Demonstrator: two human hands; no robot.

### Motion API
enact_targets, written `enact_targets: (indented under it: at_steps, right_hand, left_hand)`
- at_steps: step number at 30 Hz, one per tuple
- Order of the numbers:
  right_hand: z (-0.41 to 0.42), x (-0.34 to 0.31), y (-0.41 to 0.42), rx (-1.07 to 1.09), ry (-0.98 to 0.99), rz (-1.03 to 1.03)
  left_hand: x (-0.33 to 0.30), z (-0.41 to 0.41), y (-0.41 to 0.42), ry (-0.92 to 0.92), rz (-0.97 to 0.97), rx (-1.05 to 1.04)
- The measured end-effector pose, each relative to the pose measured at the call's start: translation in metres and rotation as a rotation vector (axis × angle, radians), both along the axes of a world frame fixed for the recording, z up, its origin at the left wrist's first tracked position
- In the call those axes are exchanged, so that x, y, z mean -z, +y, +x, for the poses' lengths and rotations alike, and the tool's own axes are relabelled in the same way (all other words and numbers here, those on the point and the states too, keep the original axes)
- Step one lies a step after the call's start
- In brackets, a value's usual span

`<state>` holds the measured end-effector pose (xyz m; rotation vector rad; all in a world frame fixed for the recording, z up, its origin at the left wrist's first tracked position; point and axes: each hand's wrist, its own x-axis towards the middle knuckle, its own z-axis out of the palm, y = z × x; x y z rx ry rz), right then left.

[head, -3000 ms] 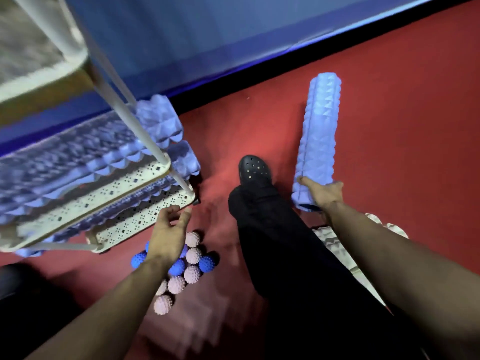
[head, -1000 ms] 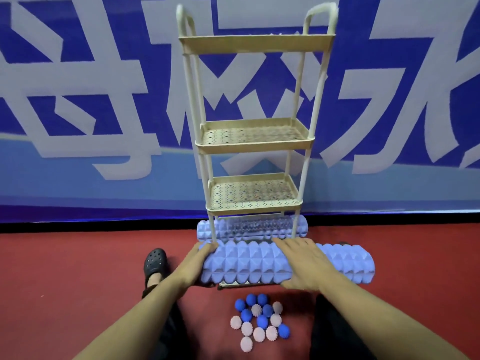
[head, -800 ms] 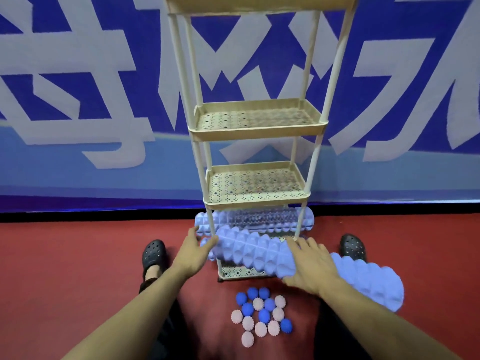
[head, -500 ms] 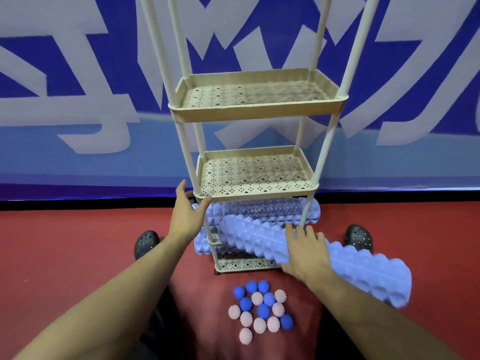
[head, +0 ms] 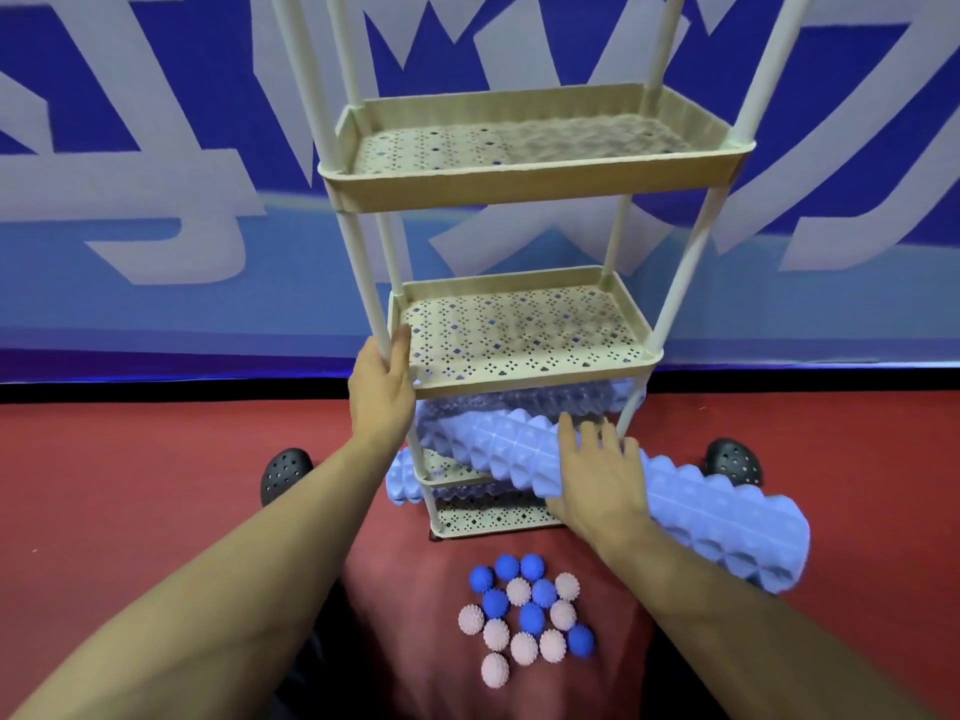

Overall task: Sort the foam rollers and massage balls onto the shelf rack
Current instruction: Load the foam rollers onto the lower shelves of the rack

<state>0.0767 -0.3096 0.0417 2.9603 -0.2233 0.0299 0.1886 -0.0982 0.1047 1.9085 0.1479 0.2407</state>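
Observation:
A cream shelf rack with perforated trays stands against the blue wall. My left hand grips its front left post at the second tray. A long light-blue foam roller lies at a slant, its left end inside the lowest tier and its right end sticking out over the floor. My right hand rests on top of the roller's middle, fingers spread. More blue rollers lie deeper in that tier, one end poking out at the left. Several blue and pink spiky massage balls sit clustered on the red floor.
My two black clogs flank the rack on the red floor. The two upper trays visible hold nothing. A blue banner wall with large white characters closes off the back.
My left hand left the roller and took hold of the rack's front left post. My right hand turned the roller so its right end swung out toward me, left end sliding into the lowest tier.

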Motion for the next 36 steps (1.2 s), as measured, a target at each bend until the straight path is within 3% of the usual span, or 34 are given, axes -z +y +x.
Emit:
enact_targets:
  at_steps: [5, 17, 22, 36]
  right_hand:
    - [0.007, -0.001, 0.005, -0.001, -0.009, -0.025]
    - [0.018, -0.012, 0.010, -0.008, 0.045, 0.046]
    - [0.032, -0.025, 0.014, 0.137, 0.048, 0.216]
    - [0.067, -0.007, 0.083, -0.203, 0.007, 0.073]
  left_hand:
    - [-0.002, 0.009, 0.012, 0.002, 0.248, -0.010]
    - [-0.001, 0.019, 0.029, -0.018, 0.289, 0.118]
    - [0.000, 0.017, 0.029, -0.012, 0.255, 0.127]
    - [0.007, 0.016, 0.028, -0.071, 0.281, 0.153]
